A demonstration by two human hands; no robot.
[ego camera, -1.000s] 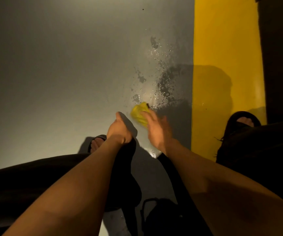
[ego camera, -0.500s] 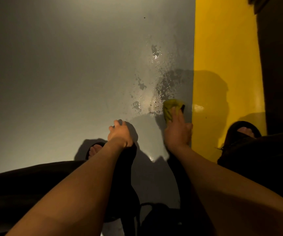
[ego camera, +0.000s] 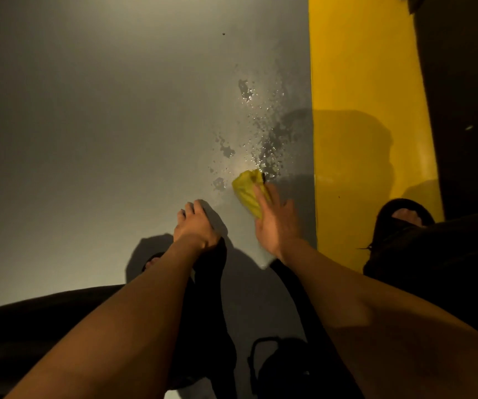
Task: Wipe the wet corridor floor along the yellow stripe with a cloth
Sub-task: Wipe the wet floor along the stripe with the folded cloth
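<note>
Crumpled yellow cloth (ego camera: 248,192) lies under flat right hand (ego camera: 275,223) on glossy grey floor (ego camera: 102,139); left hand (ego camera: 194,226) rests open-fingered.

Floor (ego camera: 93,133): grey, smooth, painted or coated look, semi-matt w/ soft sheen; glossy only where wet. Droplets (ego camera: 263,142) just left of stripe glint, beaded, dark blotches among them. Stripe (ego camera: 358,82): yellow paint, smooth, slight gloss, small bright reflection near its left edge. Cloth (ego camera: 246,191): yellow-green fabric, soft, crumpled, matt, lying left of stripe at the droplets' near end. Sandal (ego camera: 405,208) on stripe: black, matt; material can't tell.
</note>
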